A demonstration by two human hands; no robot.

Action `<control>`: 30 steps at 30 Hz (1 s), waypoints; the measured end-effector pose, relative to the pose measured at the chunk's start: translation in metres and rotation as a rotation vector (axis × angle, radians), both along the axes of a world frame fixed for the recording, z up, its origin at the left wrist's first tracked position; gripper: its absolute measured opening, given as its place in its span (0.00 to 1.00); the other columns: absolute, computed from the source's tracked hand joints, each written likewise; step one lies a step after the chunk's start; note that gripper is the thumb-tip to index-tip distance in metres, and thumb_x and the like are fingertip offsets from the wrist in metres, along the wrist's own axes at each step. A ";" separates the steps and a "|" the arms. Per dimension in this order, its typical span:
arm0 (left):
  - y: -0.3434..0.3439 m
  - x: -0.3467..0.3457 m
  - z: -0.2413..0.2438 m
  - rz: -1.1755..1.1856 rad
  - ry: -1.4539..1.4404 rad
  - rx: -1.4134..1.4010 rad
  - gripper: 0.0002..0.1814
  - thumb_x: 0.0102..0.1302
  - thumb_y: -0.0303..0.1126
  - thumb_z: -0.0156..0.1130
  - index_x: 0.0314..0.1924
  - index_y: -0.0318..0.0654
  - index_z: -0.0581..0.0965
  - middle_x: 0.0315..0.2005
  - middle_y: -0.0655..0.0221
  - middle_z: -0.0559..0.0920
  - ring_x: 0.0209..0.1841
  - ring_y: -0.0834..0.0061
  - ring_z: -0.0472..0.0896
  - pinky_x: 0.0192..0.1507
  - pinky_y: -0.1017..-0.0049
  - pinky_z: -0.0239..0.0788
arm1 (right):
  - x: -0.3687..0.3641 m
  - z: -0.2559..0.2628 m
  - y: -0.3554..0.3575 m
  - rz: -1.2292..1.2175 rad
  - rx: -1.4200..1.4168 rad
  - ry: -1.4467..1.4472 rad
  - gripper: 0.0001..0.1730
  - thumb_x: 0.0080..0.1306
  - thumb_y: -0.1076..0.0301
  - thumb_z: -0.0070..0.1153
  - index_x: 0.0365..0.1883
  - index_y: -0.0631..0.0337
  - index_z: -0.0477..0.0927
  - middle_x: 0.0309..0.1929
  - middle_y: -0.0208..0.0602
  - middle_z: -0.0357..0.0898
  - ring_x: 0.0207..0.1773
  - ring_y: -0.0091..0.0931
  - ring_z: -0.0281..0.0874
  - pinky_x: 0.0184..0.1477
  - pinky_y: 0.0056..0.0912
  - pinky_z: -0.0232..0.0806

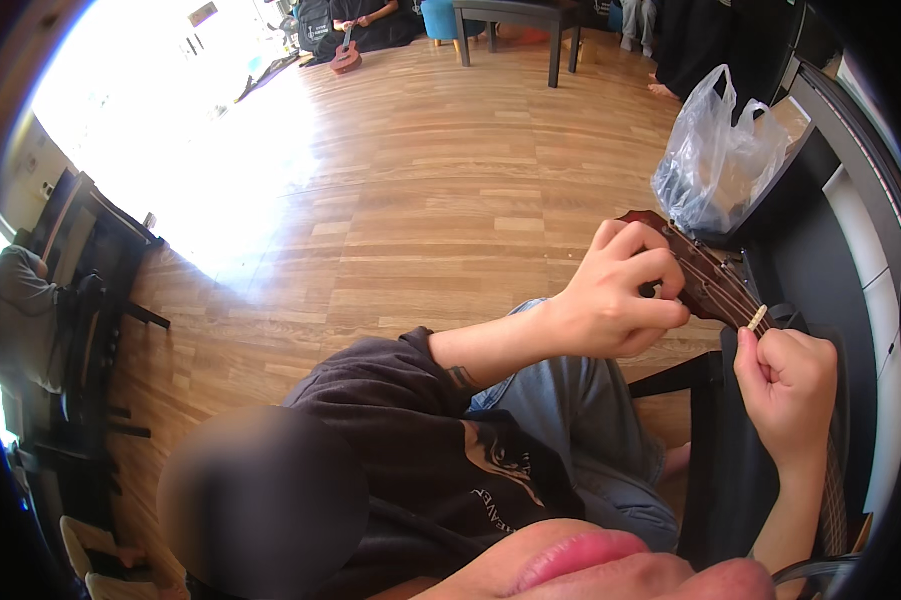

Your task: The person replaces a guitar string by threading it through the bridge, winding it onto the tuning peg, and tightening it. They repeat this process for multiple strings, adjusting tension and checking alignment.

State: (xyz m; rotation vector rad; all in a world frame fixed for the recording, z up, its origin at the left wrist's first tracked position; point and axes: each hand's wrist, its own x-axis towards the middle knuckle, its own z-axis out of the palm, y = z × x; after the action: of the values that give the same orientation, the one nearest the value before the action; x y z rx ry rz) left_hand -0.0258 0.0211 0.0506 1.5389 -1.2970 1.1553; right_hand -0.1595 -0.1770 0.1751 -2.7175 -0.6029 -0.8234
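Observation:
A dark brown wooden headstock [709,281] with tuning pegs and strings lies at right centre, part of a ukulele or small guitar. My left hand [627,289], its forearm marked by a band tattoo, has thumb and fingers closed at the headstock's near edge, apparently round a tuning peg that they mostly hide. Just below the pale nut [758,318], my right hand [788,375] is curled round the upper neck, thumb beside the nut. Past this fist the strings [837,495] run toward the lower right; the instrument's body is hidden.
A translucent plastic bag [709,161] stands beyond the headstock, beside a black digital piano [852,120]. A black bench [514,11] stands farther off. Another person sits on the floor with a ukulele [346,58]; other people are at the left and upper right. Jeans-clad legs [570,420] are below the forearm.

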 end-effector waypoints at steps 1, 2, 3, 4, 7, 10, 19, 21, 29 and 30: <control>0.001 -0.002 0.006 -0.003 0.001 0.047 0.14 0.48 0.28 0.79 0.35 0.57 0.87 0.37 0.81 0.78 0.45 0.69 0.79 0.46 0.66 0.60 | -0.001 0.000 0.000 -0.011 0.001 0.001 0.25 0.67 0.80 0.70 0.18 0.64 0.66 0.16 0.41 0.63 0.16 0.38 0.60 0.24 0.42 0.50; 0.001 -0.004 0.009 -0.050 0.038 0.027 0.14 0.48 0.29 0.80 0.35 0.56 0.87 0.38 0.80 0.78 0.45 0.68 0.80 0.46 0.65 0.61 | -0.002 0.000 -0.001 -0.021 0.001 0.002 0.25 0.67 0.80 0.70 0.18 0.64 0.66 0.16 0.42 0.63 0.17 0.38 0.60 0.24 0.42 0.50; 0.002 -0.006 0.011 -0.094 0.072 0.005 0.14 0.48 0.30 0.82 0.35 0.55 0.87 0.38 0.79 0.78 0.45 0.68 0.80 0.46 0.65 0.63 | -0.003 0.001 -0.001 -0.028 -0.001 -0.001 0.25 0.67 0.80 0.70 0.18 0.64 0.66 0.16 0.42 0.63 0.17 0.38 0.60 0.24 0.42 0.50; 0.002 -0.008 0.013 -0.137 0.105 -0.018 0.15 0.47 0.31 0.84 0.35 0.53 0.87 0.38 0.78 0.78 0.45 0.67 0.81 0.47 0.65 0.64 | -0.002 0.001 -0.001 -0.021 0.003 -0.002 0.25 0.67 0.79 0.70 0.18 0.64 0.66 0.16 0.42 0.63 0.17 0.38 0.60 0.24 0.42 0.50; -0.003 -0.004 -0.005 -0.084 0.186 -0.220 0.17 0.46 0.35 0.89 0.34 0.48 0.86 0.38 0.74 0.78 0.46 0.65 0.84 0.48 0.65 0.70 | -0.002 0.002 -0.001 -0.006 0.006 -0.001 0.24 0.67 0.79 0.70 0.18 0.64 0.66 0.16 0.42 0.63 0.17 0.38 0.60 0.24 0.42 0.50; -0.010 -0.004 -0.018 -0.028 0.101 -0.238 0.21 0.44 0.38 0.92 0.34 0.43 0.87 0.37 0.70 0.79 0.47 0.64 0.85 0.51 0.64 0.74 | -0.003 0.003 0.000 0.001 -0.004 0.001 0.24 0.67 0.80 0.70 0.18 0.64 0.66 0.16 0.42 0.63 0.16 0.38 0.61 0.23 0.42 0.50; -0.008 0.001 -0.026 0.053 -0.019 -0.141 0.17 0.47 0.27 0.82 0.39 0.47 0.90 0.37 0.73 0.79 0.50 0.61 0.85 0.52 0.62 0.71 | -0.001 0.002 -0.002 0.033 0.007 -0.013 0.24 0.67 0.79 0.70 0.18 0.64 0.66 0.16 0.42 0.64 0.16 0.38 0.61 0.23 0.42 0.51; -0.005 -0.003 -0.020 0.083 -0.018 -0.085 0.15 0.49 0.29 0.81 0.39 0.48 0.89 0.37 0.73 0.80 0.51 0.61 0.85 0.52 0.62 0.71 | 0.000 0.002 -0.003 0.034 -0.001 -0.015 0.24 0.67 0.79 0.70 0.18 0.64 0.66 0.16 0.43 0.65 0.16 0.39 0.62 0.23 0.42 0.52; -0.009 -0.010 -0.015 -0.001 0.138 -0.190 0.16 0.51 0.35 0.88 0.36 0.42 0.87 0.29 0.74 0.87 0.51 0.61 0.84 0.55 0.62 0.71 | -0.001 0.003 -0.001 0.022 -0.004 -0.005 0.24 0.68 0.78 0.70 0.18 0.64 0.67 0.16 0.43 0.67 0.16 0.40 0.64 0.23 0.42 0.53; -0.012 -0.011 -0.016 -0.007 0.151 -0.205 0.17 0.48 0.34 0.88 0.35 0.42 0.87 0.28 0.75 0.87 0.52 0.60 0.84 0.56 0.62 0.71 | -0.002 0.003 -0.001 0.012 -0.003 0.005 0.24 0.68 0.78 0.70 0.18 0.64 0.67 0.16 0.43 0.67 0.17 0.40 0.65 0.23 0.42 0.53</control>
State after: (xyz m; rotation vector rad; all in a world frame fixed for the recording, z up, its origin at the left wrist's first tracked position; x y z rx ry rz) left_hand -0.0365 0.0095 0.0341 1.4395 -1.0498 1.1080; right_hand -0.1610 -0.1784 0.1783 -2.7146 -0.6193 -0.8131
